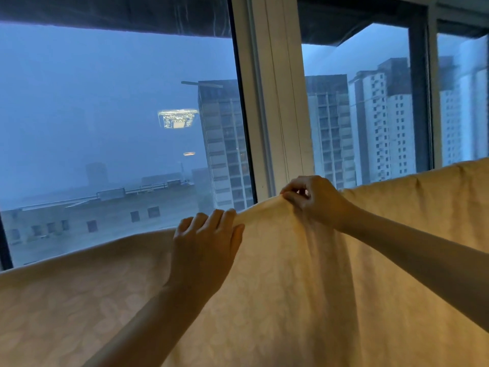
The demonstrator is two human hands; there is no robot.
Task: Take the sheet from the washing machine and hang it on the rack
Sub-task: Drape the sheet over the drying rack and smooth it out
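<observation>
A: Where is the sheet (304, 287) now?

B: It hangs across the lower half of the view, in front of the window (119, 115). The cloth is pale yellow, soft, with a faint woven pattern of leaves or flowers. The top edge makes a curved line, low at the left and high at the right. What carries it underneath I cannot see; the cloth covers it.

A: And the hands?

B: The right hand (315, 200) pinches a fold of the top edge between thumb and fingers, and the cloth rises to a small peak there, with long vertical wrinkles falling from it. The left hand (206, 242) has its fingers curled over the same edge, just beside; the thumb is hidden, so a closed grasp I cannot confirm.

A: Behind?

B: A white window frame (275, 102) and tall grey buildings (378, 123) in blue haze.
</observation>
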